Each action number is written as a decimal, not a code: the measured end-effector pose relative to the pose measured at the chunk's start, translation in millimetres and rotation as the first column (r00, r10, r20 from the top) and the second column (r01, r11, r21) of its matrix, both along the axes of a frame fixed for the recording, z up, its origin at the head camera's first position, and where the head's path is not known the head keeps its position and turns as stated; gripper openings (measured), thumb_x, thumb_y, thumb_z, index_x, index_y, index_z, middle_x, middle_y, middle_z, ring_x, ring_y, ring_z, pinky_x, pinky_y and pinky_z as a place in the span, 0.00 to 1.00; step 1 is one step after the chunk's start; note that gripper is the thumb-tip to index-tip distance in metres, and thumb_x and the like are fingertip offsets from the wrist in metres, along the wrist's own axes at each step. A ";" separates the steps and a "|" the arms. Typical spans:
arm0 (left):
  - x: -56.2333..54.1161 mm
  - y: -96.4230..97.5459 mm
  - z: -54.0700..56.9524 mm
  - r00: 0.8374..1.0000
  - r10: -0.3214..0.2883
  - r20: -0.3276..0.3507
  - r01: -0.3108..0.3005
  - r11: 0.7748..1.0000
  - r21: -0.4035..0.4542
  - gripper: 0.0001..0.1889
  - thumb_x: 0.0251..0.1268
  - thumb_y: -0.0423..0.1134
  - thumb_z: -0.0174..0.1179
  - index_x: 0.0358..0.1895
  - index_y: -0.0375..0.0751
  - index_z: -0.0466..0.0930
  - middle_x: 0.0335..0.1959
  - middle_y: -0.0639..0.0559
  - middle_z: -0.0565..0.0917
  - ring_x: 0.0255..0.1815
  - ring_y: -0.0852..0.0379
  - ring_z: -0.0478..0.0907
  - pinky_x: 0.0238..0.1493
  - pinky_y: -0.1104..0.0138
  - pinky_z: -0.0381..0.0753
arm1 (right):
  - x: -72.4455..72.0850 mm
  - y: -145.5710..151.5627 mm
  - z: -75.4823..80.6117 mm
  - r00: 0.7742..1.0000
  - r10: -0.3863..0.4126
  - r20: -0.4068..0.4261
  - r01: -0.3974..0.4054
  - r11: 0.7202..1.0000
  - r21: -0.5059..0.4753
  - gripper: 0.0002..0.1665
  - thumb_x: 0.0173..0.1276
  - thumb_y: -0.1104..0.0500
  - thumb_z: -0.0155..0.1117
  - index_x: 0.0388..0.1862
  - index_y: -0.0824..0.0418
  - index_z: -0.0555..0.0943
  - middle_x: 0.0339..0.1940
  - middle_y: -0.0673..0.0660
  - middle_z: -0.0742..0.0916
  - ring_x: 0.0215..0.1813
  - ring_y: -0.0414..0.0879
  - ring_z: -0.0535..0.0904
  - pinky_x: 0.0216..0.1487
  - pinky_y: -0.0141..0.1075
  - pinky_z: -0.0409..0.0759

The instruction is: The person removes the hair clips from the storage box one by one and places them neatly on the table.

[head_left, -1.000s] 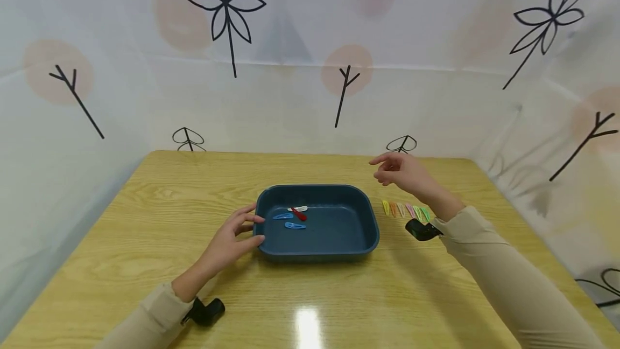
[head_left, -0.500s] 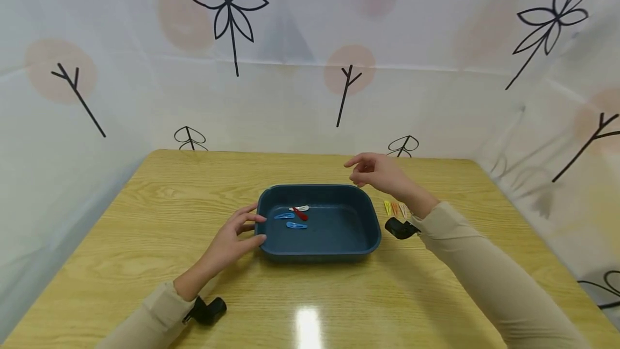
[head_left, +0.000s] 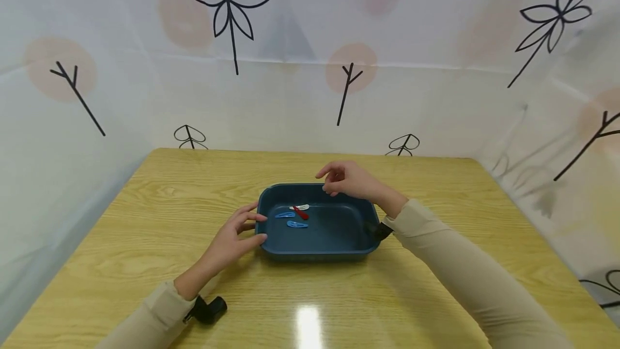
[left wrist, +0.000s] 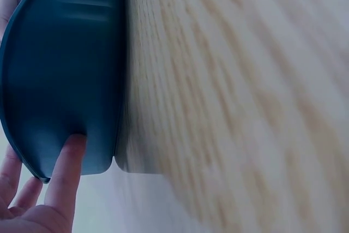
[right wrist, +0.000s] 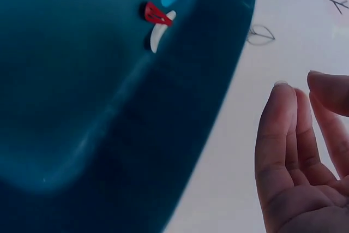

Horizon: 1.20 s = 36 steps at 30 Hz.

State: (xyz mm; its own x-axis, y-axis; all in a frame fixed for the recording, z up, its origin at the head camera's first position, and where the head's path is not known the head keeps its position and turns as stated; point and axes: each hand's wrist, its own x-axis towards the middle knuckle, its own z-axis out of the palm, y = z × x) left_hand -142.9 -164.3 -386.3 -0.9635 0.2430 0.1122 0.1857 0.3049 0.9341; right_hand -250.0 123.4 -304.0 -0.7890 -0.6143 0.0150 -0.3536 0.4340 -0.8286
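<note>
A dark blue plastic tray (head_left: pixel 317 256) stands on the table. Two blue hair clips (head_left: pixel 297 224), a red hair clip (head_left: pixel 301 213) and a white hair clip (head_left: pixel 303 207) lie in its left part; the red overlaps the white. My left hand (head_left: pixel 234 238) holds the tray's left end, thumb and index finger over the rim. In the left wrist view, one finger (left wrist: pixel 70 162) presses the outer wall. Above the tray's far rim hovers my right hand (head_left: pixel 351 179), fingers loosely bent. The right wrist view shows nothing between its thumb and fingers (right wrist: pixel 275 129).
The wooden table (head_left: pixel 169 193) reaches back to a pale cloth backdrop (head_left: pixel 290 106) printed with plant drawings. My right sleeve (head_left: pixel 436 236) crosses the table's right side and hides where several hair clips lay in a row. A small black camera (head_left: pixel 208 310) sits on my left wrist.
My right hand has moved left from above the row of clips to over the tray's far rim, its arm now covering that row. The left hand and tray stay put.
</note>
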 end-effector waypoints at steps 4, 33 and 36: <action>0.8 0.1 1.0 1.000 0.000 0.003 0.000 1.000 0.002 0.18 0.58 0.35 0.64 0.52 0.33 0.75 0.69 0.45 0.59 0.57 0.38 0.70 0.50 0.58 0.77 | -1.1 -8.4 -7.4 0.998 0.056 -0.016 -0.056 0.998 0.007 0.16 0.63 0.69 0.60 0.50 0.71 0.76 0.31 0.58 0.81 0.34 0.56 0.80 0.42 0.54 0.79; -0.6 0.4 0.2 1.000 -0.007 0.002 0.007 1.000 -0.016 0.18 0.59 0.35 0.64 0.52 0.33 0.75 0.70 0.45 0.58 0.58 0.38 0.70 0.50 0.56 0.77 | -11.1 -46.9 -51.5 0.915 0.403 -0.006 -0.387 0.882 0.270 0.17 0.58 0.73 0.64 0.48 0.66 0.79 0.37 0.55 0.83 0.37 0.39 0.78 0.40 0.29 0.77; -0.7 -0.5 0.0 1.000 -0.007 -0.004 0.007 1.000 -0.017 0.18 0.60 0.35 0.63 0.52 0.33 0.75 0.70 0.46 0.58 0.58 0.38 0.70 0.50 0.56 0.77 | -10.4 -51.6 -52.3 0.902 0.431 -0.031 -0.401 0.861 0.313 0.17 0.58 0.72 0.64 0.48 0.65 0.80 0.37 0.54 0.83 0.38 0.40 0.78 0.40 0.28 0.77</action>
